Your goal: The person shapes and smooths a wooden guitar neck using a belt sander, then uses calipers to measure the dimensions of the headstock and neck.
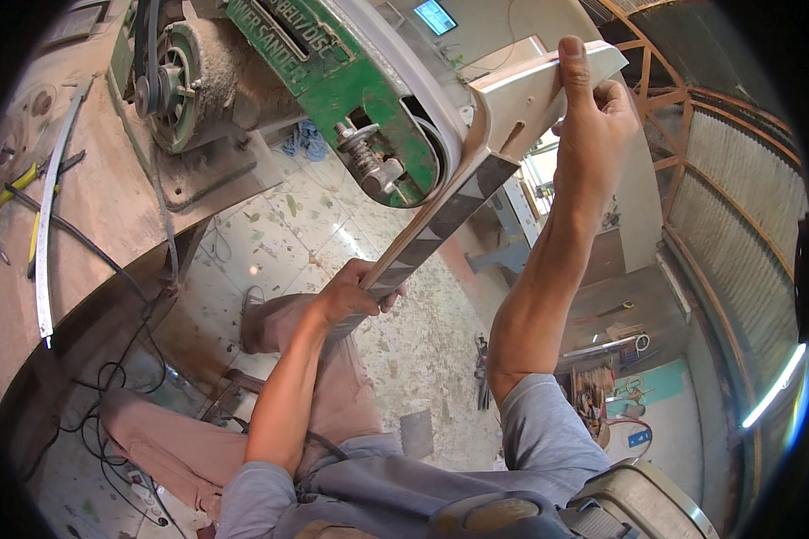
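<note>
A guitar neck (pixel 449 220) slants across the middle, its dark fretboard set with pale triangular inlays. At its upper end is a wide, pale wooden headstock (pixel 519 99) with a slot and small holes. My left hand (pixel 355 295) is wrapped round the lower part of the neck. My right hand (pixel 595 108) grips the headstock's far end, thumb over the edge. Beside the neck hangs the rounded end of a green belt sander (pixel 368 117). The curve where headstock meets neck lies against or very close to its belt (pixel 454 135); I cannot tell whether they touch.
A dusty motor (pixel 211 81) with a pulley stands on the workbench (pixel 81 171) at left. A metal strip (pixel 54 216) and yellow-handled pliers (pixel 20 182) lie there. Black cables (pixel 108 395) trail over the floor. Stored tools (pixel 593 395) are at lower right.
</note>
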### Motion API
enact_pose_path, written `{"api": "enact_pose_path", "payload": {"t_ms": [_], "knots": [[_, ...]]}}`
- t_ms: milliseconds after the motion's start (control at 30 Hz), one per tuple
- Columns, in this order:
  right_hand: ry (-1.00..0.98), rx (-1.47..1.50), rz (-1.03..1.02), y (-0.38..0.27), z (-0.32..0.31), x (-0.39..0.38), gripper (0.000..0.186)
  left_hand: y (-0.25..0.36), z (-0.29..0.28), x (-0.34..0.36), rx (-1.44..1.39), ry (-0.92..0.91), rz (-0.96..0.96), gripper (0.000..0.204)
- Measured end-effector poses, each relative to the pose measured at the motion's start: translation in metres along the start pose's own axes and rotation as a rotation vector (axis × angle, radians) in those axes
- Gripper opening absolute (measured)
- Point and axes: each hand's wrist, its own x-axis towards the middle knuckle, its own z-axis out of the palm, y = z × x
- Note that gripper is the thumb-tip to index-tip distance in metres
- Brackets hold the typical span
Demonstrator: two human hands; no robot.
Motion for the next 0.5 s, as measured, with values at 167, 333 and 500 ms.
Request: {"api": "enact_pose_path", "payload": {"t_ms": [167, 333, 500], "knots": [[0.083, -0.187, -0.061, 0.003, -0.003, -0.003, 0.080, -0.005, -0.005, -0.003, -0.122, -0.031, -0.079, 0.054], [0.112, -0.398, -0.059, -0.002, -0.008, -0.008, 0.084, -0.005, 0.007, -0.006, -0.230, -0.003, -0.123, 0.065], [0.136, -0.302, -0.092, -0.006, -0.007, -0.013, 0.083, -0.015, -0.009, 0.001, -0.188, -0.157, -0.178, 0.070]]}}
